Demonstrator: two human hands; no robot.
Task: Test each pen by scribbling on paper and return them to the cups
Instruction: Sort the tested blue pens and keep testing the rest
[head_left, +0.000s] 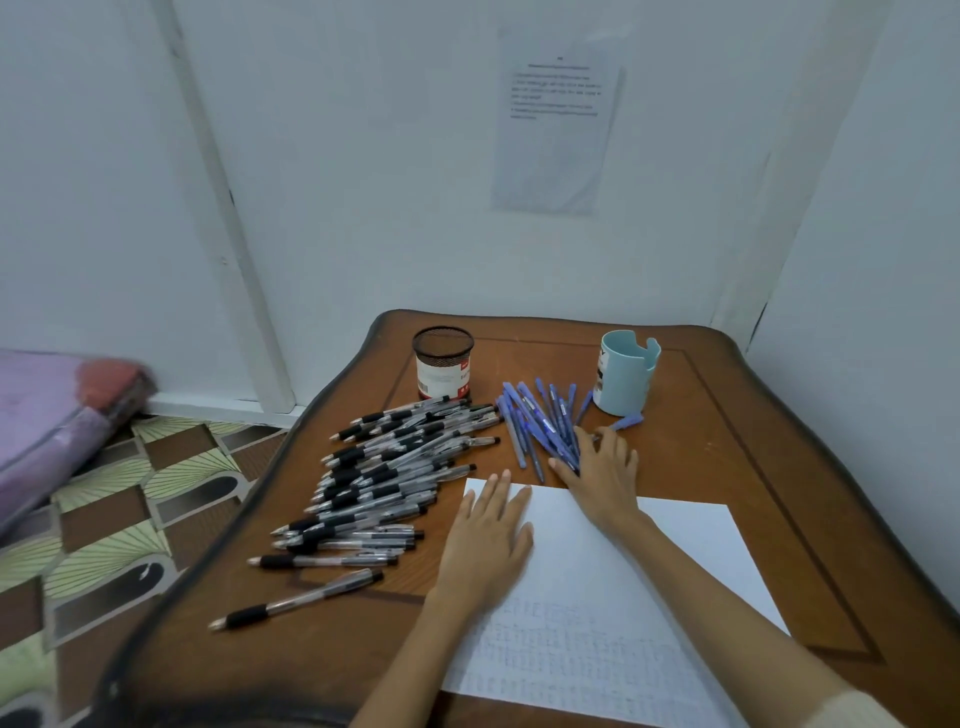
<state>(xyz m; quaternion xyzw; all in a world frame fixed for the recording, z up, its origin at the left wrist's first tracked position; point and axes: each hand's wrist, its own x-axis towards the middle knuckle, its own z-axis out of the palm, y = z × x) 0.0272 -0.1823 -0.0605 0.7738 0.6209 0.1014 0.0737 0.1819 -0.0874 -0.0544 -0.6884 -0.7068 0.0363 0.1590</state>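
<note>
Now: blue pens (537, 428) in a loose heap mid-table (727, 415), R hand (602, 478) resting on heap's near edge w/ fingers spread, L hand (488, 530) flat on paper (675, 545), fingers straight & slightly apart; black pens (384, 478) heaped left; mesh cup (443, 364) & blue cup (626, 374) upright behind.

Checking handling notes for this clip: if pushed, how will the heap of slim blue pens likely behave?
The slim blue pens look like smooth round barrels, so they would probably roll or fan apart on the polished wooden table. They lie crossed in a loose heap, so lifting one may drag neighbours. Each looks stiff and light.
</note>
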